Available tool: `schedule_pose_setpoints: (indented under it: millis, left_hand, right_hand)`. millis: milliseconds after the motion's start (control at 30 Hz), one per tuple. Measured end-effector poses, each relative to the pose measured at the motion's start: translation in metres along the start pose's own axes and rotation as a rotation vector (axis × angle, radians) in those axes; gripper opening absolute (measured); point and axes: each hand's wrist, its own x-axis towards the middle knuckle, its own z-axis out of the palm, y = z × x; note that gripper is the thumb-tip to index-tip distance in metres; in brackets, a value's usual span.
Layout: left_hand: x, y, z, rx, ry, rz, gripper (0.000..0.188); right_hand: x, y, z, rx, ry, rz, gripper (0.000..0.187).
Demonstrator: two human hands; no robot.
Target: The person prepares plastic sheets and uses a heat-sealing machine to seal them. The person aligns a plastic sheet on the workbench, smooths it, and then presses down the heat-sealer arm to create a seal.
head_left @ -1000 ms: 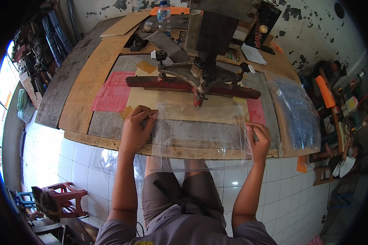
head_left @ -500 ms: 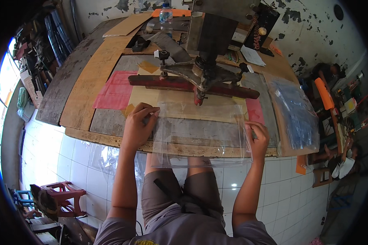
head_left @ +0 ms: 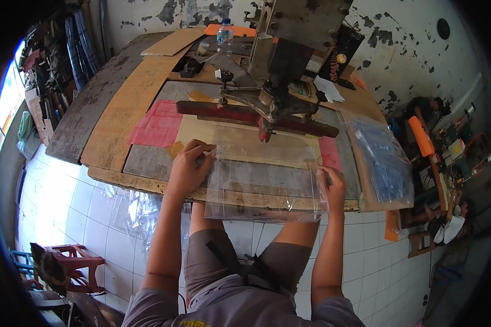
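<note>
A clear plastic sheet [head_left: 256, 188] is stretched between my two hands, with its far part over the worktable and its near edge hanging past the table's front. My left hand [head_left: 193, 161] pinches its left side near the far corner. At the right side, my right hand [head_left: 334, 185] holds the other edge between thumb and fingers. Just beyond the sheet stands a press with a dark red bar [head_left: 245, 114] on a metal bracket. Beneath the bar lies a tan sheet [head_left: 193, 128], flanked by a pink piece [head_left: 157, 124] on the left and another pink piece [head_left: 329, 153] on the right.
A stack of clear plastic [head_left: 384, 163] lies on the table's right side. At the back stand a water bottle [head_left: 225, 35] and cardboard [head_left: 172, 42]. Loose plastic [head_left: 139, 215] lies below the front left edge. Another person [head_left: 425, 111] is at the far right, near a red stool-free bench.
The view has shifted slightly. My right hand has come a little inward, toward the left hand, and the plastic sheet's hanging near edge sits slightly higher. Both hands keep their hold, and my knees have spread.
</note>
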Motion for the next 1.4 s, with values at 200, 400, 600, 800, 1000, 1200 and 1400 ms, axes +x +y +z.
schedule_pose_setpoints:
  millis: [200,400,600,800,1000,1200,1400]
  left_hand:
    - [-0.001,-0.004,0.001,-0.017,-0.002,0.021,0.025]
    - [-0.002,-0.006,0.001,-0.013,-0.009,0.022,0.025]
    - [-0.001,-0.003,0.0,-0.006,-0.015,0.032,0.026]
    - [0.0,-0.006,0.0,-0.001,-0.004,0.045,0.026]
    - [-0.004,-0.008,-0.004,-0.339,-0.046,-0.166,0.047]
    - [-0.006,-0.003,-0.007,-0.501,-0.229,-0.204,0.071]
    - [-0.02,0.02,0.016,-0.701,-0.084,-0.117,0.069]
  right_hand:
    - [0.006,0.005,0.004,0.213,-0.073,0.148,0.026]
    - [0.031,0.011,0.013,0.31,-0.18,0.229,0.033]
    - [0.057,0.025,0.034,0.358,-0.202,0.37,0.03]
    - [0.047,0.002,0.028,0.392,-0.174,0.353,0.029]
    - [0.005,0.003,0.01,0.707,-0.049,0.306,0.033]
    - [-0.028,0.005,0.001,0.779,0.105,0.299,0.033]
    - [-0.029,0.009,0.002,0.827,0.224,0.247,0.034]
